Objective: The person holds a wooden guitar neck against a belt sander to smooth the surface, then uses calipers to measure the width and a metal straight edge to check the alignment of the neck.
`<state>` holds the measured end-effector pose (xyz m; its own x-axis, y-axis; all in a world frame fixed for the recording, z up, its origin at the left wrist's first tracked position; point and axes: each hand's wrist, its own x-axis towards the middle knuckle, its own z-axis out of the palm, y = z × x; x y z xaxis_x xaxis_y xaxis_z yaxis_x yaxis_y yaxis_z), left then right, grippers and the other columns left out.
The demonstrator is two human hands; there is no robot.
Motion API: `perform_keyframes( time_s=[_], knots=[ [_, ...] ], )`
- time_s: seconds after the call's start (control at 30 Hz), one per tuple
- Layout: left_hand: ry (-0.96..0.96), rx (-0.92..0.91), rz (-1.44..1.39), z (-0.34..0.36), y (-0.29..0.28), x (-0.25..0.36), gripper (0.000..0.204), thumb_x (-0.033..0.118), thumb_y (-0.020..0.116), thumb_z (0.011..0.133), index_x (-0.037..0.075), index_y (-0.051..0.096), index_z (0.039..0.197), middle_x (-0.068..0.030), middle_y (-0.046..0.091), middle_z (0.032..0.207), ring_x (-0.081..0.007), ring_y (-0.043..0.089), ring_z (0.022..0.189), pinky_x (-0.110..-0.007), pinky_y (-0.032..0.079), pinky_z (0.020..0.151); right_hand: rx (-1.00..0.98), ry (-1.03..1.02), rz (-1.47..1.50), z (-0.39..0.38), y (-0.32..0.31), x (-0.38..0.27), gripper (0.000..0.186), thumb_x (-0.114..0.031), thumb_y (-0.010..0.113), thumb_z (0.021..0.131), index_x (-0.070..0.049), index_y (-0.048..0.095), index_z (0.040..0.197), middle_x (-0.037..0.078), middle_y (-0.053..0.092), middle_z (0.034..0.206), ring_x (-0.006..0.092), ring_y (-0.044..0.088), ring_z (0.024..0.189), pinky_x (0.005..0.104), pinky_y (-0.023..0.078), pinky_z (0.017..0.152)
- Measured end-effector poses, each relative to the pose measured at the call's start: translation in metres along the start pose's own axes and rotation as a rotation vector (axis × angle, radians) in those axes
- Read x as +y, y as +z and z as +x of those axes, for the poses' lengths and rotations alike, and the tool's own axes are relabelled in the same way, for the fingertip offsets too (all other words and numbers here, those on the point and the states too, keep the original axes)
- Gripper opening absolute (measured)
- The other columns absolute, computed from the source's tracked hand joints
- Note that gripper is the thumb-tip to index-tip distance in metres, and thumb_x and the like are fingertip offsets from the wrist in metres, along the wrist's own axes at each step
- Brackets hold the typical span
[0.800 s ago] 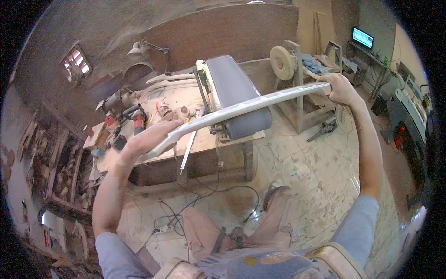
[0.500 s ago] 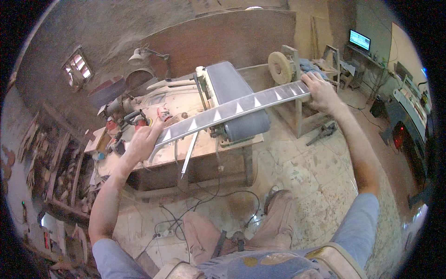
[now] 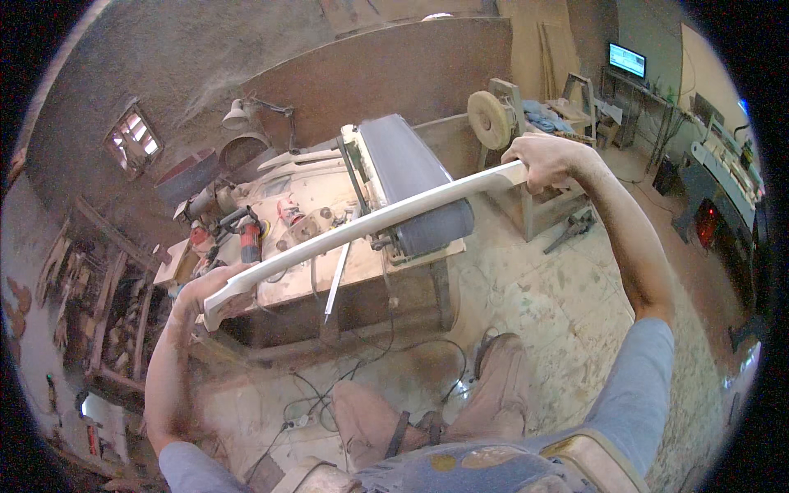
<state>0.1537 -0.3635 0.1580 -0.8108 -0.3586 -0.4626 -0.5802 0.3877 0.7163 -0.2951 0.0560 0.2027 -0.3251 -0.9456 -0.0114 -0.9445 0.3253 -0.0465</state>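
A long, narrow, pale board (image 3: 370, 222) spans the space in front of me, its plain cream side showing and its right end higher in the picture. My left hand (image 3: 200, 289) grips the lower left end, with fingers partly hidden behind it. At the other end, my right hand (image 3: 546, 160) is closed round the board, knuckles up. Behind the board stands a belt sander with a wide grey belt (image 3: 407, 160); its near roller (image 3: 436, 226) shows just below the board. Whether the board touches the belt, I cannot tell.
The dusty workbench (image 3: 329, 275) carries a red-and-black power tool (image 3: 250, 240), clutter and a thin white strip (image 3: 337, 278). A buffing wheel (image 3: 490, 120) stands at the back right. Black cables (image 3: 386, 353) lie on the floor before my legs. Wood pieces fill racks at left.
The board has rolled over: its dark face with white triangles is out of sight and a pale side shows. Its left end and my left hand have moved left and down.
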Motion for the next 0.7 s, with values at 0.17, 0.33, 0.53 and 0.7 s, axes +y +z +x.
perform_keyframes(
  time_s=[0.17, 0.33, 0.53, 0.7],
  knots=[
    [0.98, 0.806, 1.079, 0.01, 0.021, -0.018, 0.033, 0.025, 0.045, 0.106, -0.001, 0.066, 0.105, -0.0164, 0.062, 0.073, -0.0349, 0.059, 0.057, -0.047, 0.045, 0.059, 0.448, -0.087, -0.157, 0.019, 0.046, 0.003, 0.05, -0.009, 0.073, 0.066, -0.004, 0.059, 0.113, 0.016, 0.064, 0.106, 0.0332, 0.061, 0.107, 0.0441, 0.05, 0.093],
    [0.649, 0.938, 0.879, 0.005, 0.046, 0.02, 0.043, 0.026, 0.044, 0.106, -0.002, 0.059, 0.077, -0.0225, 0.053, 0.063, -0.0441, 0.057, 0.064, -0.051, 0.042, 0.062, 1.083, 0.023, -0.451, 0.032, 0.09, 0.001, 0.016, -0.007, 0.055, 0.089, -0.008, 0.055, 0.105, 0.012, 0.057, 0.1, 0.0318, 0.059, 0.103, 0.044, 0.051, 0.089],
    [0.551, 0.548, 0.609, -0.005, 0.002, -0.026, 0.048, 0.044, 0.045, 0.106, 0.001, 0.065, 0.098, -0.0105, 0.063, 0.062, -0.0314, 0.066, 0.058, -0.04, 0.053, 0.057, 0.158, -0.08, -0.09, 0.009, 0.025, -0.016, 0.039, -0.01, 0.069, 0.063, -0.002, 0.062, 0.1, 0.017, 0.068, 0.094, 0.0347, 0.067, 0.098, 0.0438, 0.053, 0.085],
    [0.023, 0.235, -0.335, -0.051, -0.018, 0.016, 0.08, 0.07, 0.037, 0.099, -0.002, 0.072, 0.089, -0.0107, 0.069, 0.067, -0.0189, 0.065, 0.044, -0.033, 0.053, 0.036, -0.293, 0.043, 0.319, -0.035, -0.02, -0.023, 0.051, -0.022, 0.077, 0.049, 0.001, 0.073, 0.095, 0.008, 0.071, 0.078, 0.0191, 0.064, 0.068, 0.0323, 0.05, 0.067]
  ],
)
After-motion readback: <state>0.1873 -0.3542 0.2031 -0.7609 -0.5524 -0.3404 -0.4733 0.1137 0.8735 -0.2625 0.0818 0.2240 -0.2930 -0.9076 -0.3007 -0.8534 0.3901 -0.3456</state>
